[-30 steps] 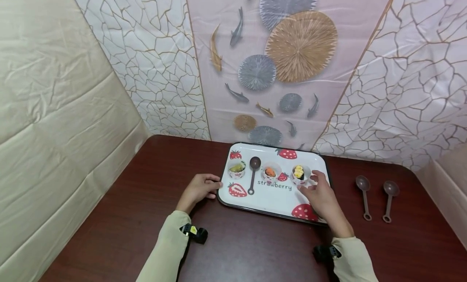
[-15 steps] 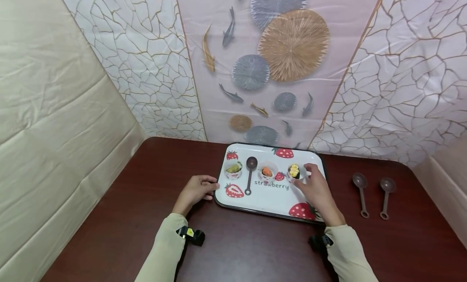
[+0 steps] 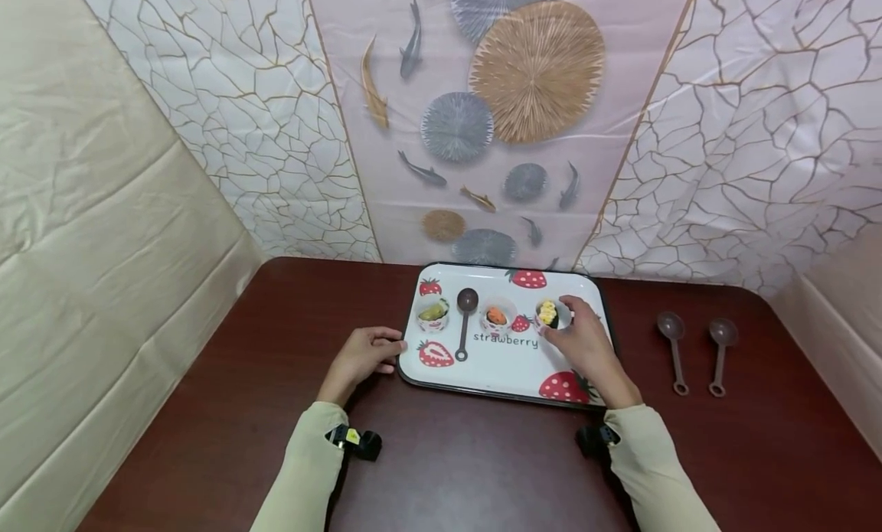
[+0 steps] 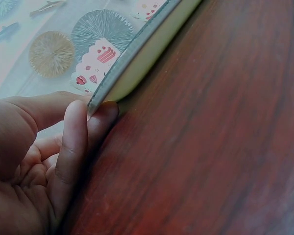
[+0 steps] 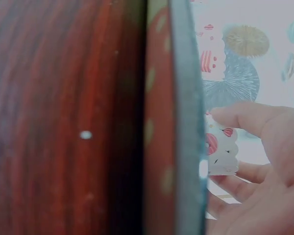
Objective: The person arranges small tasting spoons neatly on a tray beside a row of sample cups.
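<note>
My left hand [image 3: 361, 357] pinches the left rim of a white strawberry-print tray [image 3: 510, 367], with thumb and finger at the edge in the left wrist view. Over the tray's right part, the thumb and fingers of my right hand [image 3: 587, 347] hold a small printed paper cup [image 5: 221, 152]. Inside that cup sits a dark-sided morsel with a yellow topping [image 3: 548, 313]. Two more paper cups stand on the tray, one with an orange-topped piece [image 3: 496, 315], the other with a green piece [image 3: 433, 311]. Between them lies a brown spoon [image 3: 465, 325].
Two more brown spoons, one nearer [image 3: 674, 352] and one farther right [image 3: 720, 356], lie on the dark red wooden table [image 3: 441, 455]. A patterned cloth backdrop [image 3: 482, 210] hangs right behind the tray.
The head view has shifted, so the scene slides slightly left. My right thumb and fingers have come in closer around the cup with the yellow-topped morsel. My left hand stays at the tray's rim.
</note>
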`<state>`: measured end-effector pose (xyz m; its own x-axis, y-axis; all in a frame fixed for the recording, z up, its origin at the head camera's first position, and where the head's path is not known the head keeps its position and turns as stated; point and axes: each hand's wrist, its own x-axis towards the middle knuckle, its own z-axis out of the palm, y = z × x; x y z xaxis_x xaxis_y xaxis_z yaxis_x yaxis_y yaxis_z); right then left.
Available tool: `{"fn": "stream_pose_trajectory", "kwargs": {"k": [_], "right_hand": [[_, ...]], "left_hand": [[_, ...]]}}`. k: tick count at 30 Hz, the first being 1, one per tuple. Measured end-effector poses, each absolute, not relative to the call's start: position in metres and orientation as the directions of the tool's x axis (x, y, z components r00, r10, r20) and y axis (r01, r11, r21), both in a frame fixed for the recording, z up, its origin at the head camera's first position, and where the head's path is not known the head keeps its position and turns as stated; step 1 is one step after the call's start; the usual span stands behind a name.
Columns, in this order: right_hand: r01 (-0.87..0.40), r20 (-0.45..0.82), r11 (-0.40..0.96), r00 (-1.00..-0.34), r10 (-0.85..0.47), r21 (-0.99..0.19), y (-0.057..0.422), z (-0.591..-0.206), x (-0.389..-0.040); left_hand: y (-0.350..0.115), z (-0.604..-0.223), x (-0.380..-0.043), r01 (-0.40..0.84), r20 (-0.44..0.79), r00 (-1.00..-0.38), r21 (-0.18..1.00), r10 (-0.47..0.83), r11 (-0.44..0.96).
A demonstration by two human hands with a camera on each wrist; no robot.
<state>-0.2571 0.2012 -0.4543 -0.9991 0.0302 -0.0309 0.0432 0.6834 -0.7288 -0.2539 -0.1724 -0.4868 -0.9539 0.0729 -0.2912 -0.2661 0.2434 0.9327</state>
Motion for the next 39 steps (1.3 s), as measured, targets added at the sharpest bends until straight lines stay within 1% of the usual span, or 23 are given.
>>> {"fn": "stream_pose_trajectory", "kwargs": {"k": [7, 14, 21, 24, 27, 32, 36, 39], "right_hand": [[0.016, -0.014, 0.725, -1.0, 0.009, -0.689, 0.196, -0.45, -0.255], [0.048, -0.067, 0.72, -0.998, 0.002, -0.693, 0.198, -0.44, -0.248], [-0.016, 0.002, 0.727, -1.0, -0.02, -0.687, 0.209, -0.407, -0.224], [-0.03, -0.005, 0.751, -0.999, -0.044, -0.659, 0.214, -0.398, -0.208], [-0.036, -0.028, 0.782, -0.997, -0.068, -0.622, 0.22, -0.396, -0.191], [-0.047, -0.079, 0.843, -0.991, -0.106, -0.536, 0.236, -0.402, -0.165], [-0.028, -0.159, 0.885, -0.981, -0.114, -0.465, 0.247, -0.411, -0.151], [0.019, -0.232, 0.906, -0.969, -0.088, -0.423, 0.248, -0.418, -0.145]], "left_hand": [[-0.177, -0.486, -0.253, -0.255, -0.28, -0.956, 0.94, 0.086, 0.227], [-0.177, -0.488, -0.255, -0.251, -0.277, -0.957, 0.939, 0.084, 0.236], [-0.174, -0.491, -0.257, -0.251, -0.274, -0.959, 0.94, 0.076, 0.231], [-0.173, -0.493, -0.257, -0.252, -0.275, -0.958, 0.94, 0.077, 0.233], [-0.172, -0.493, -0.256, -0.248, -0.274, -0.959, 0.938, 0.079, 0.24], [-0.173, -0.489, -0.255, -0.241, -0.268, -0.96, 0.937, 0.078, 0.253], [-0.174, -0.488, -0.256, -0.245, -0.271, -0.959, 0.938, 0.081, 0.244], [-0.175, -0.488, -0.257, -0.25, -0.275, -0.958, 0.939, 0.078, 0.237]]}}
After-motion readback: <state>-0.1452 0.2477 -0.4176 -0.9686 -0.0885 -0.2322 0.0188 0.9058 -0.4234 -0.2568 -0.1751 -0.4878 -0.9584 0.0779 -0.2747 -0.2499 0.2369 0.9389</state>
